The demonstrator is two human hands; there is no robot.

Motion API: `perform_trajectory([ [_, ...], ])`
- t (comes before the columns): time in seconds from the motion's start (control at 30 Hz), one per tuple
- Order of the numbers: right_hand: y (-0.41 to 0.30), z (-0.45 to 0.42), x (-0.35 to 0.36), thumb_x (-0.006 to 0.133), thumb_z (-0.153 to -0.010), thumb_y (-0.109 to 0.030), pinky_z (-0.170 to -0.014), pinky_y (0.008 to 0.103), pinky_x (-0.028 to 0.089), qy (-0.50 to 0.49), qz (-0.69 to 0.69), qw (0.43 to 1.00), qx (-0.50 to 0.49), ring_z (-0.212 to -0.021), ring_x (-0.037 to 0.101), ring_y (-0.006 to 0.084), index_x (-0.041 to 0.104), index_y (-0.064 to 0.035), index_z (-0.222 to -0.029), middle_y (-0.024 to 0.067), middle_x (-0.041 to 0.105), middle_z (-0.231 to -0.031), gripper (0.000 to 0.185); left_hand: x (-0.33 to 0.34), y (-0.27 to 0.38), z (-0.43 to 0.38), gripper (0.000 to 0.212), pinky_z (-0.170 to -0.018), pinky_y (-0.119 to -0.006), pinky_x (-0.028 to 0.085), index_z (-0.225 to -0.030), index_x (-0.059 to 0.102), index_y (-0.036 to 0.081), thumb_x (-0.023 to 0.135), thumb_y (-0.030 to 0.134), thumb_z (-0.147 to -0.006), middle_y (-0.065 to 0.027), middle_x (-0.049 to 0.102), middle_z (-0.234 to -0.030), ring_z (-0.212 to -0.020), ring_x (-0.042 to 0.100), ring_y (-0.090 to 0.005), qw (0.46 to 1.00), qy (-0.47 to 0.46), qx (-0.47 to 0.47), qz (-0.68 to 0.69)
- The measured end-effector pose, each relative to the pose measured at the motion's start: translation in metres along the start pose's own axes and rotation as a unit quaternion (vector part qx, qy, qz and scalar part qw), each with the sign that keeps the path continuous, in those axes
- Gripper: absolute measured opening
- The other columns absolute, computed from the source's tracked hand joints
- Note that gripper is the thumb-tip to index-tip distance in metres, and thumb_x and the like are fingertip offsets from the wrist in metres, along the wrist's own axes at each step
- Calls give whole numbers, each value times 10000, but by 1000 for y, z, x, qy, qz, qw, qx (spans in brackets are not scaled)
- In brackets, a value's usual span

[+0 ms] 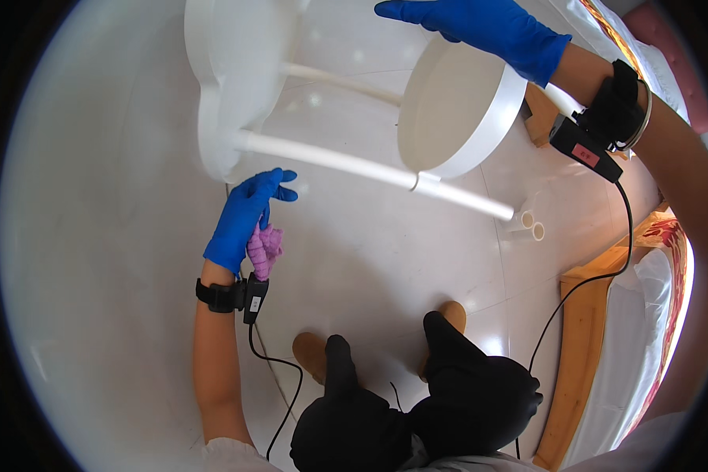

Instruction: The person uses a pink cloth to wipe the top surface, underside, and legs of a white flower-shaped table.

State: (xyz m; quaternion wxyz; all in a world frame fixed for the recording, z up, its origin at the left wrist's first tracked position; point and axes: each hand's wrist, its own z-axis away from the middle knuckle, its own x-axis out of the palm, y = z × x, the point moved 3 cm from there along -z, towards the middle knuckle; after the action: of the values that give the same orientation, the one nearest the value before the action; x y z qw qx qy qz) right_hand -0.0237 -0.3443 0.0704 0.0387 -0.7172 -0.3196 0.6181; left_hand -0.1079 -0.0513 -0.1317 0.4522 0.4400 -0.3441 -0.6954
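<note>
My left hand (245,215), in a blue glove, has a crumpled purple cloth (265,248) held under its palm. Its fingertips reach toward a white tube leg (330,159) of a white plastic stand. Beyond that hand is the stand's curved white panel (236,71), cut off by the top edge. My right hand (484,29), also gloved in blue, is stretched out over the far rim of the stand's round white tray (454,106). I cannot tell whether it touches the rim. No object shows in it.
Two short white tube ends (531,225) are near the leg's end, above the tiled floor (377,248). At right stands a wooden bed frame (584,330) with white bedding (631,330). Black cables (590,280) run from both wrist devices. My shoes (310,354) are below.
</note>
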Motion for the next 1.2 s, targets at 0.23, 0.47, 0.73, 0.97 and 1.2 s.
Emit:
perform_trajectory([
  [0.23,-11,10,-45,611,-856,-295,-794,403,529,-154,314,934,-68,-832,684,309,721,-71,-954,159,707,-859,268,-5,-1,-4,411,-494,-211,357,-1188,649,85,539,410,-962,-47,717,-1002,-529,351,-44,1000,14,-7,21],
  [0.47,38,68,42,649,-782,-188,-601,379,525,-108,307,874,-360,-656,656,269,679,-142,-932,48,642,-701,160,4,6,2,535,-487,-208,330,-935,632,57,550,585,-912,39,472,-621,-488,352,-54,905,17,-102,412],
  [0.73,32,72,67,707,-697,-143,-495,307,465,-148,394,804,-420,-538,593,193,514,-138,-707,19,498,-570,193,11,-10,18,303,-572,-216,392,-908,579,107,722,366,-840,39,494,-719,-601,447,-64,948,-43,-130,289],
  [0.97,21,28,83,705,-678,-106,-638,272,464,-152,393,796,-434,-640,589,172,524,-140,-714,-4,517,-622,188,10,-30,21,330,-830,-300,481,-1044,590,90,715,312,-835,-28,590,-964,-899,575,-151,901,-12,-183,393],
  [1.2,14,26,109,712,-687,-96,-703,276,488,-156,437,773,-432,-690,604,180,539,-144,-729,-1,557,-679,185,15,-82,9,232,-755,-292,485,-955,607,93,698,282,-855,-35,597,-863,-799,581,-159,862,-37,-211,460],
])
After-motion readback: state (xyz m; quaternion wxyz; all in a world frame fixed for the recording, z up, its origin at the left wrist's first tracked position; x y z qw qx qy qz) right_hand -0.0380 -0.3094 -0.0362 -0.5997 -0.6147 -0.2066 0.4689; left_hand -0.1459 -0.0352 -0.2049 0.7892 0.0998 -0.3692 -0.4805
